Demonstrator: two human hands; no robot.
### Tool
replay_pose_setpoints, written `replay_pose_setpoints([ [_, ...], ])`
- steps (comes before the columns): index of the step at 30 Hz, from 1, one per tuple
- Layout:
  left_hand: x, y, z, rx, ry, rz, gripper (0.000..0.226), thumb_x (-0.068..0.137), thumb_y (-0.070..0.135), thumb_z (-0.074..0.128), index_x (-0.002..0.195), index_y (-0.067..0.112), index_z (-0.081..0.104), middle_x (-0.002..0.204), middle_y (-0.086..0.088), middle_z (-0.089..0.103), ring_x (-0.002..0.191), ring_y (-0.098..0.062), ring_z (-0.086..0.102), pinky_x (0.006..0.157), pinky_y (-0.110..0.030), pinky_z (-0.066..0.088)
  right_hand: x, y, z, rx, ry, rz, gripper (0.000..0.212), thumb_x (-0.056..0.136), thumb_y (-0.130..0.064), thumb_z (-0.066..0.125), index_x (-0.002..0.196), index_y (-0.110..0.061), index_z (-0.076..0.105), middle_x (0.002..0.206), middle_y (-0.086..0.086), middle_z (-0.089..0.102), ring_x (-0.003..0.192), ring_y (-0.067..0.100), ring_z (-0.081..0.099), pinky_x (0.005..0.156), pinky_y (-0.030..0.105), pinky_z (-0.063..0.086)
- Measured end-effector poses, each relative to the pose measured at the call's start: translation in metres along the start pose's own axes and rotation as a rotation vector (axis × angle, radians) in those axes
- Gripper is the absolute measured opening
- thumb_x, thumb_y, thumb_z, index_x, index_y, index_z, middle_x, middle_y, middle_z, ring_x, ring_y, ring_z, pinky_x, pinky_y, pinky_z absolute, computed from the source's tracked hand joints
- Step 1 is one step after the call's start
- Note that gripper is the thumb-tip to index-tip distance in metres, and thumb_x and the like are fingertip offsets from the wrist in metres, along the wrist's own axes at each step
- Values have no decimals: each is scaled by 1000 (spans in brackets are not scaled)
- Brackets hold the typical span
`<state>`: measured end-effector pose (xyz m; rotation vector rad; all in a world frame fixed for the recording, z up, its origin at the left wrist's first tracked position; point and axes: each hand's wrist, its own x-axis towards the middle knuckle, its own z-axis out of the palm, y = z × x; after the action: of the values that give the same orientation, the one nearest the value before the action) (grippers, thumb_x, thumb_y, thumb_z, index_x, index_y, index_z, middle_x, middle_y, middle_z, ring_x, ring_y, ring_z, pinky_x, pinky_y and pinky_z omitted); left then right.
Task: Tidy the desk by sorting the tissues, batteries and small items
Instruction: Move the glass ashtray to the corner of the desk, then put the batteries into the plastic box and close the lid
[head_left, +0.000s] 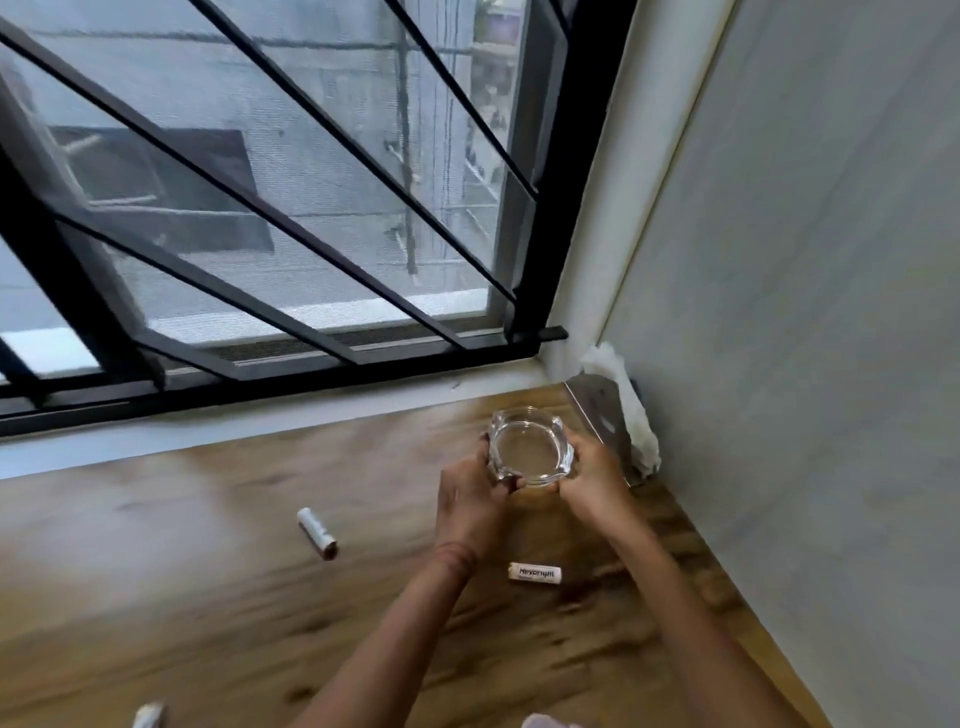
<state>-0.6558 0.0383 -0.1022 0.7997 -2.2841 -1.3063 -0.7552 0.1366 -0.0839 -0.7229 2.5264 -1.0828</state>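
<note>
At the bottom-left edge a white cylinder (148, 716) is cut off by the frame, poss. another battery, can't tell. Next, on the wood-grain surface (182, 545), a white cylindrical battery w/ a dark end cap (317, 533) lies left of the left hand (467, 499), long axis running diagonally, dark end toward the person. L fingers (485, 441) curl round the left side of a clear square-ish glass dish (530, 448), thumb on the near rim; can't tell if the dish rests on the surface or is just off it. A white battery w/ black lettering (535, 573) sits nearer the person than the dish, between the two forearms, long axis approx. left-right. The right hand (592, 483) grips the dish's right side, R fingers wrapped on it. So both batteries lie behind the fingers, toward the body; the L hand is nearer the diagonal one. Far right, in the corner, a crumpled white tissue (631, 410) is wedged behind a shiny metal plate (597, 410).
</note>
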Motion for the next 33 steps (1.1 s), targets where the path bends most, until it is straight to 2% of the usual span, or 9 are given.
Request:
replay_pose_setpoints([
  [3,9,-2,12,52,12,-13,41,74,20,72,112,14,59,90,-10,72,88,-28,65,70,-31,49,9,1,-1,-42,-16,-13,78,68,-8,76,138,-10,41,139,7,48,127,22,45,107,36,37],
  [6,14,1,18,88,35,-6,38,75,21,72,111,14,61,89,-12,71,86,-28,64,70,-32,45,15,1,0,-68,4,12,76,72,0,70,140,-8,36,147,5,36,133,21,37,111,29,29],
  [13,8,9,27,138,90,-5,30,77,25,68,105,18,61,92,-9,72,88,-26,65,70,-30,45,15,4,6,-120,99,37,72,74,7,64,139,-8,38,146,3,38,130,22,41,108,37,36],
  [19,4,18,20,181,43,18,35,81,27,66,112,14,57,98,-11,71,93,-28,64,71,-30,44,-3,-9,7,-226,104,52,73,82,5,58,145,-10,25,153,1,24,138,19,26,111,31,23],
  [22,-7,23,7,226,-15,25,49,84,30,63,125,7,48,102,-15,68,97,-30,62,75,-32,44,-21,-18,6,-243,115,36,73,83,8,52,146,-11,20,155,-1,18,141,19,19,113,33,18],
  [26,-33,25,-16,261,-49,-3,64,87,34,59,139,6,35,108,-18,65,101,-28,60,81,-32,45,-51,-26,5,-213,129,4,68,86,7,49,146,-10,22,154,1,20,142,16,14,113,26,13],
  [29,-61,26,-31,266,-74,8,60,89,31,56,139,6,35,123,-18,60,115,-28,55,93,-34,44,-77,-33,4,-128,133,-8,63,87,6,48,144,-10,28,152,2,24,141,15,15,116,29,18],
  [31,-83,24,-41,254,-105,13,54,89,32,56,135,7,42,127,-15,58,118,-26,54,96,-33,43,-98,-38,3,-82,141,-34,59,87,4,49,142,-10,32,150,4,30,139,17,22,113,35,29],
  [33,-104,20,-48,243,-142,7,52,89,34,56,133,10,46,131,-10,57,121,-22,53,97,-29,42,-119,-42,1,-69,162,-61,55,87,-1,51,140,-9,36,146,7,36,135,19,30,111,33,31],
])
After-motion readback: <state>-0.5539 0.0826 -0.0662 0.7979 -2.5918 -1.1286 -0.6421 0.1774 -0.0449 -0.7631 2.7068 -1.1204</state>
